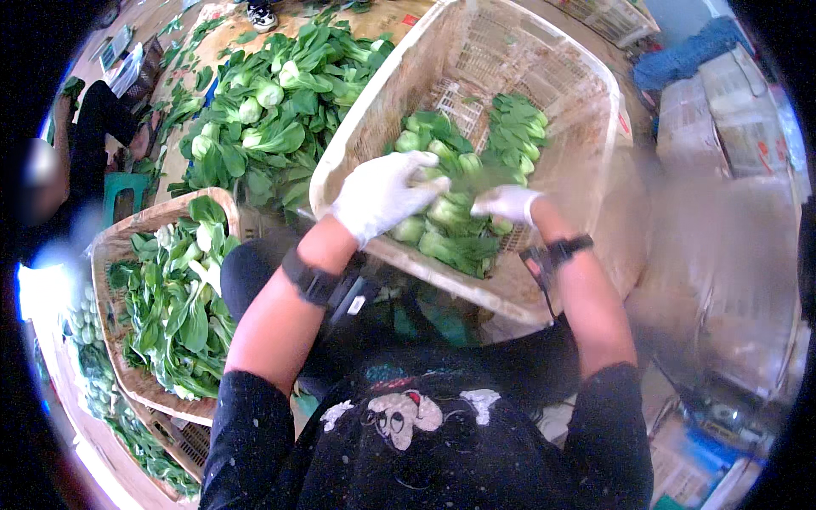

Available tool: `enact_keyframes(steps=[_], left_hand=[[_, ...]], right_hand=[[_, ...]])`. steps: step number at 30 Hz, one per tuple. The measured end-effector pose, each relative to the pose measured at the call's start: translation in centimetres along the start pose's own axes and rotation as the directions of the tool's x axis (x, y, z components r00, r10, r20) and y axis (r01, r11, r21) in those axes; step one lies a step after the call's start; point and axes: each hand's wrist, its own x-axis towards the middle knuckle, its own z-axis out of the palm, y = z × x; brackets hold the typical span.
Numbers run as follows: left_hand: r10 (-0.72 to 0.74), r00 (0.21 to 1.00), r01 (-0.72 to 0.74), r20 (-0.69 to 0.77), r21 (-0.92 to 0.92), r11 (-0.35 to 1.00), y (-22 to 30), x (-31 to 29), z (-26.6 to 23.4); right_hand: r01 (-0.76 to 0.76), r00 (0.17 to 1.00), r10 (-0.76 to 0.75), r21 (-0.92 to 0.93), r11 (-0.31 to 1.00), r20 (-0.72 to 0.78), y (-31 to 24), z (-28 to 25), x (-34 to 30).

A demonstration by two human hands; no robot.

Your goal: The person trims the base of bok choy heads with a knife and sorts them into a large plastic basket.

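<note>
Both of my hands, in white gloves, reach into a large, dirt-stained cream plastic crate [561,42]. My left hand [389,194] curls its fingers around a bok choy [470,163] near the left wall, above others lying there. Facing it from the right, my right hand [508,204] points its fingers left, low over the bok choy; motion blurs them and hides whether they grip. Rows of bok choy [459,242] lie beneath and between the hands. Another row [514,127] sits farther back in the crate. Dark bands circle both wrists.
A big heap of loose bok choy [272,119] spreads on the floor at upper left. A smaller crate [104,255] full of bok choy stands at my left knee. A person [93,127] sits at far left beside a green stool [124,194]. Cardboard boxes [693,127] line the right.
</note>
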Motion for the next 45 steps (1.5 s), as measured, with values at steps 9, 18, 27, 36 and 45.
enact_keyframes(steps=[9,18,27,36,45], left_hand=[[0.006,0.99,0.026,-0.142,0.221,0.975,-0.3,3.8,1.8],[-0.081,0.984,0.098,-0.161,0.102,0.99,-1.6,4.5,1.1],[0.045,0.952,-0.149,-0.302,-0.33,0.932,-0.7,3.8,-0.6],[-0.465,0.662,-0.283,-0.588,-0.77,0.572,-1.8,-3.6,-9.2],[-0.435,0.7,-0.234,-0.567,-0.757,0.61,-1.1,-3.0,-7.4]], right_hand=[[-0.404,0.798,0.377,0.047,0.914,-0.47,13.6,0.2,24.1],[0.57,0.274,-0.284,-0.083,0.818,-0.919,2.6,-3.6,13.9],[0.771,0.23,-0.607,-0.239,0.59,-0.76,-11.6,-3.2,0.9],[0.371,0.815,0.063,0.602,0.707,-0.577,-5.8,-3.2,10.7],[-0.335,0.823,0.368,0.154,0.93,-0.433,-10.0,10.9,20.9]])
